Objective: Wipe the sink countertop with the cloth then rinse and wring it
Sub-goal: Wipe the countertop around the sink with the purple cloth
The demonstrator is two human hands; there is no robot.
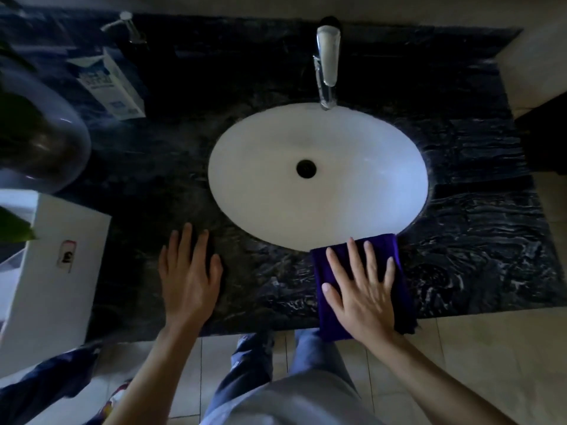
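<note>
Two hands are laid flat on the dark countertop (478, 210). The purple cloth (402, 289), at the front edge just below the white sink (260, 185), is pressed by the right hand (365, 292), fingers straight. Nothing is held by the left hand (187, 277), its fingers spread.

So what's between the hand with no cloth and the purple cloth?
Only bare dark marble countertop lies between the left hand and the purple cloth, in the head view; the white sink sits just beyond.
</note>
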